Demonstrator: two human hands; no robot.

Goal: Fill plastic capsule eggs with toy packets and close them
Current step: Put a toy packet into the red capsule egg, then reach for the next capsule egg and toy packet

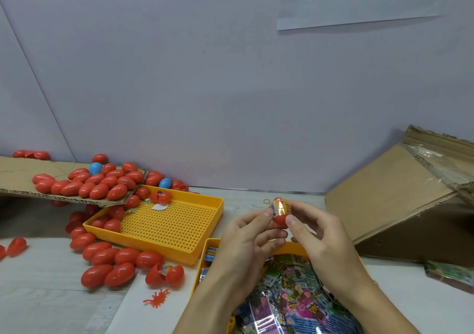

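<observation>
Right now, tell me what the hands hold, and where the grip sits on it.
Both hands hold one red capsule egg with a toy packet in it: left hand fingertips grip its left side, right hand fingertips its right side.

The tray of toy packets (287,249) runs off the bottom edge, and both forearms cover much of its near side, so its full outline cannot be seen. The print on the packets (295,305) is too blurred to read — only colours show. The red egg (280,218) in the grip of the left hand (246,233) and right hand (320,233) is partly covered by fingertips; whether its halves meet cannot be told. The cardboard box (400,200) is cut off at the right edge.
</observation>
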